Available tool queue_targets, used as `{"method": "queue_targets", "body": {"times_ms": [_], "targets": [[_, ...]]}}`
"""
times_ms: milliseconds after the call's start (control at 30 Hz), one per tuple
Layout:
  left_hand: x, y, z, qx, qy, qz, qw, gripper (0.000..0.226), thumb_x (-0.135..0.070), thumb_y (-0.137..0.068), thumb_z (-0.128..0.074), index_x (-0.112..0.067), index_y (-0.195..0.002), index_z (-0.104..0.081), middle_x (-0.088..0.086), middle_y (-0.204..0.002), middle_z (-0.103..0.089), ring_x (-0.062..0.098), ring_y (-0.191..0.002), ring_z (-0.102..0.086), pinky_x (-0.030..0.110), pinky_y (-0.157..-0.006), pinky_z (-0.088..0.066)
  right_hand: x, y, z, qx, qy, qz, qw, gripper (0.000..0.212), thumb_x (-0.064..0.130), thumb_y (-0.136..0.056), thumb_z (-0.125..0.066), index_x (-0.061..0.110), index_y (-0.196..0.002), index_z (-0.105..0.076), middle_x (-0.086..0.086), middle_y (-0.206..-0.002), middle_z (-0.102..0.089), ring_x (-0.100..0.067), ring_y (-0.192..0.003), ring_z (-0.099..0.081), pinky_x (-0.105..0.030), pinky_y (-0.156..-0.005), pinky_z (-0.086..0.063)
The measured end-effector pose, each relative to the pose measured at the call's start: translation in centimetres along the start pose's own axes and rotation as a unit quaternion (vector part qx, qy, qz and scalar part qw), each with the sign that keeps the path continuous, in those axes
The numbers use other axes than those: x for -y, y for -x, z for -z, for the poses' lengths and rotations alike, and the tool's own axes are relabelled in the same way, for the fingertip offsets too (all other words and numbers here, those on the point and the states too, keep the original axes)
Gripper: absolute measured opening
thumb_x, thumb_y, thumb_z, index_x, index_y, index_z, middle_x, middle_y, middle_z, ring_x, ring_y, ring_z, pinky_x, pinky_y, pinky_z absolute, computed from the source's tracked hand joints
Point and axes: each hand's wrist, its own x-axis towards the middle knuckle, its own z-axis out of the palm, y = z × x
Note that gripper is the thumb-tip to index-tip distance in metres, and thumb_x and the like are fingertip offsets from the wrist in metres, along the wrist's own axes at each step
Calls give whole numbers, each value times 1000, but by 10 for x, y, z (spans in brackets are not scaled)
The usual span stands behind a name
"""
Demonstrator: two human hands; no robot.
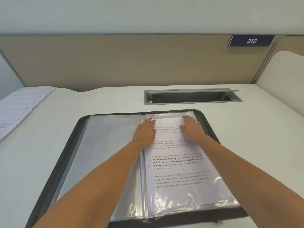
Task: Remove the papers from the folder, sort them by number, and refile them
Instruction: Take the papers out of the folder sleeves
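A black zip folder [54,170] lies open on the white desk, its clear plastic sleeves spread left and right. The right-hand sleeve [189,206] holds a printed paper [177,168] with several paragraphs of text. My left hand [145,131] lies flat with straight fingers on the top left part of that page. My right hand [191,128] lies flat on its top right part, fingers reaching toward the sleeve's upper edge. The left-hand sleeves [107,153] look empty.
A stack of loose papers [21,107] lies at the desk's far left edge. An open cable tray slot [190,97] is set into the desk behind the folder. A beige partition with a "212" sign [251,41] stands at the back.
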Motion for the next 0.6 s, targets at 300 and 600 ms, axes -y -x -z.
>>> {"method": "queue_targets", "body": {"times_ms": [300,600], "targets": [[5,-4,-17,-94,21,-24,995,44,-12,-101,-30,-13,-144,-32,4,-148,-36,20,-140,-23,31,-116,-9,-4,-10,5,-92,-113,22,989,42,9,-91,-54,11,-132,-49,-10,-121,-62,-24,-112,-55,-28,-95,-39],[10,-6,-30,-149,78,-10,986,42,-13,-100,-34,-13,-142,-38,4,-132,-45,20,-130,-33,34,-109,-30,17,-34,24,-2,0,115,993,34,16,-88,-57,16,-123,-59,-5,-118,-55,-22,-116,-44,-29,-91,-37]]}}
